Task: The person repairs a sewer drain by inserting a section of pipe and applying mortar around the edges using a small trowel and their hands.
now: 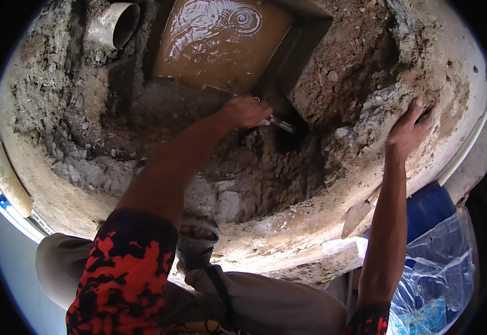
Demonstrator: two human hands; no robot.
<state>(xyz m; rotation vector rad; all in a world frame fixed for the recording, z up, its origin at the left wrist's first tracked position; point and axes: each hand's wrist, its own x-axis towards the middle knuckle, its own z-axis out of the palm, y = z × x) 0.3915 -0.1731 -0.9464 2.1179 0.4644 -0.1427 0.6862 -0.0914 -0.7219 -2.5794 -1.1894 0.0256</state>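
Observation:
Reaching down into a dug pit, my left hand (248,113) is closed round a slim hand tool (283,125). The tool's shiny metal end points to the right and down, over a dark hollow in the soil; its exact kind I cannot make out. My right hand (409,131) holds no tool and rests on the pit's pale right rim, fingers apart against the ground. Just beyond my left hand lies a square chamber of brown water (221,53), with ripples on its surface.
A wide pale pipe end (121,27) sticks out of the soil at the far left. Another pipe piece (10,181) lies at the left edge. Near my right forearm are a blue container (430,206) and clear plastic sheeting (441,262). My sandalled foot (197,237) stands at the pit's near edge.

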